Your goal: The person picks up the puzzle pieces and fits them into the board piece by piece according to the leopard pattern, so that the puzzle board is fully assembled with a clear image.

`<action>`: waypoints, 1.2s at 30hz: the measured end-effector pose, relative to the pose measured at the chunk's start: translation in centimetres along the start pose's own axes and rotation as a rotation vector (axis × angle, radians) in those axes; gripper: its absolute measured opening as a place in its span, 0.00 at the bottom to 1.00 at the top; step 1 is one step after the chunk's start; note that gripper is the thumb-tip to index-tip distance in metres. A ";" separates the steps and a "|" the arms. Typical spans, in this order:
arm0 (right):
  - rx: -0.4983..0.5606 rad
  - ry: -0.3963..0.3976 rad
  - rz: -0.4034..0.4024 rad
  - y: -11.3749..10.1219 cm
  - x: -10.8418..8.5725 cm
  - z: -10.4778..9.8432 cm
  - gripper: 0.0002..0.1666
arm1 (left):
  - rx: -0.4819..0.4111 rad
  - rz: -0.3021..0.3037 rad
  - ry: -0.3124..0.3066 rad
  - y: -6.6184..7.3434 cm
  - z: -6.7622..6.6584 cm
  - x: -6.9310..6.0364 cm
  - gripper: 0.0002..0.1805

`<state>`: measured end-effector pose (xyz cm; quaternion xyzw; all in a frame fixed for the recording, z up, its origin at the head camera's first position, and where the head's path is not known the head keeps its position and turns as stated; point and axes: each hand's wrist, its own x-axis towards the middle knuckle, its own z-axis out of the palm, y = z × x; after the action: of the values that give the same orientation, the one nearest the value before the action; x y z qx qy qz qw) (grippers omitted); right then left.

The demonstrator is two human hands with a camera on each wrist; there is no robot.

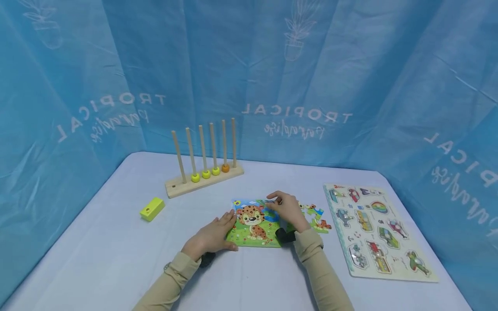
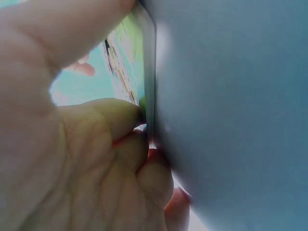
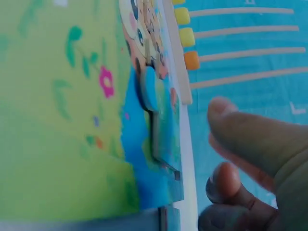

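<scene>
A leopard jigsaw puzzle (image 1: 249, 238) lies in the middle of the table, with a spotted cub on green grass. My left hand (image 1: 213, 234) rests along its left edge, thumb near the lower corner. In the left wrist view, the fingers (image 2: 120, 118) touch the side of the board. Over the puzzle's upper right part is my right hand (image 1: 288, 209). Nothing shows between its bent fingers in the right wrist view, where the thumb (image 3: 255, 137) stands apart from the pieces. Raised pieces and a step show in the puzzle surface (image 3: 166, 139) there. Loose jigsaw pieces (image 1: 322, 225) lie right of the puzzle, partly behind the right wrist.
A wooden peg stand (image 1: 202, 183) with yellow and orange beads stands at the back left. In front of its left end lies a yellow block (image 1: 152, 209). A vehicle peg puzzle board (image 1: 362, 259) covers the right side. Blue curtains (image 1: 249, 77) surround the table.
</scene>
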<state>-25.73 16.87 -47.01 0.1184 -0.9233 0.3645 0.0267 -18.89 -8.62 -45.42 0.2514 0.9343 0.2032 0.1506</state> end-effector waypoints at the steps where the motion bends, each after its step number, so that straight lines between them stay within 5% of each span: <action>1: -0.010 -0.023 -0.003 0.0 0.0 0.0 0.16 | 0.000 0.000 0.002 0.0 0.0 0.0 0.51; 6: -0.094 -0.131 -0.002 -0.5 -0.3 0.0 0.20 | 0.002 0.004 0.000 -0.1 0.1 0.0 0.51; 13: -0.100 -0.111 0.094 -0.4 -0.4 0.0 0.18 | 0.003 0.008 0.006 0.0 -0.1 0.0 0.51; 20: -0.136 -0.116 0.033 -0.8 -0.3 0.5 0.19 | -0.004 0.003 0.005 -0.1 0.0 0.0 0.50; 26: -0.177 -0.082 0.073 -1.0 -0.5 0.5 0.18 | -0.003 0.023 -0.002 0.1 -0.1 0.2 0.50; 33: -0.157 -0.084 0.051 -0.6 -0.3 0.7 0.20 | -0.009 0.005 0.009 0.1 -0.3 0.0 0.50; 36: -0.053 -0.132 0.040 0.0 -0.3 0.3 0.21 | -0.015 0.004 0.004 0.0 -0.1 -0.1 0.51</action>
<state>-25.44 16.75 -47.31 0.1232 -0.9345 0.3317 -0.0383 -18.85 -8.63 -45.34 0.2518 0.9325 0.2109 0.1503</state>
